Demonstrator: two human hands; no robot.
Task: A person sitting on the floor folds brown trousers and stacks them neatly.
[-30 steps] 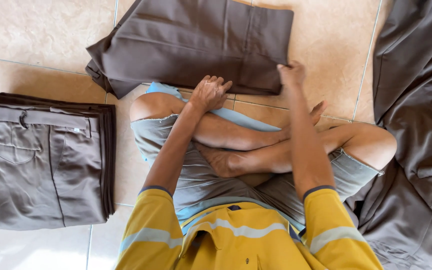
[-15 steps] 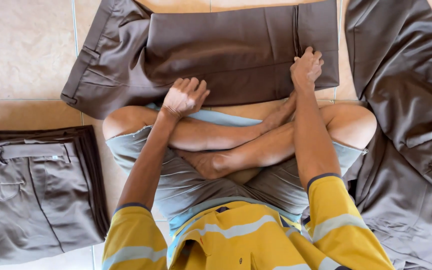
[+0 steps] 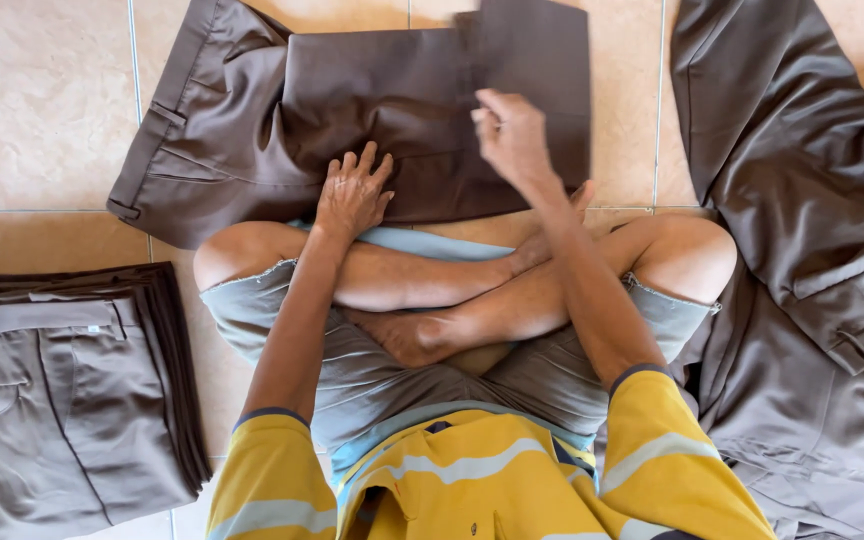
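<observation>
Pressing flat on cloth, the left hand lies palm down, fingers spread, on the near edge of the brown trousers, which rest on the tiled floor just beyond the person's crossed legs. Right hand is raised slightly over the same garment, further from the body than the left; fingers curled, blurred, and whether it pinches any fabric cannot be told.

Key relation: trousers lie directly ahead of both hands, long axis running left to right across the body. Waistband end, with belt loops, sits out past the left hand; the legs have been doubled back, so a folded panel overlies the middle and its free edge ends near the right hand. Left hand is the one in contact; right hand is nearer the folded edge.

Look of the cloth: plain dark brown, matte, smooth weave, creased around the seat, two layers visibly stacked.

Beside the left elbow, a neat folded stack of similar trousers on the floor. Off the right arm, a loose heap of brown garments, unfolded, a pocket flap showing.
</observation>
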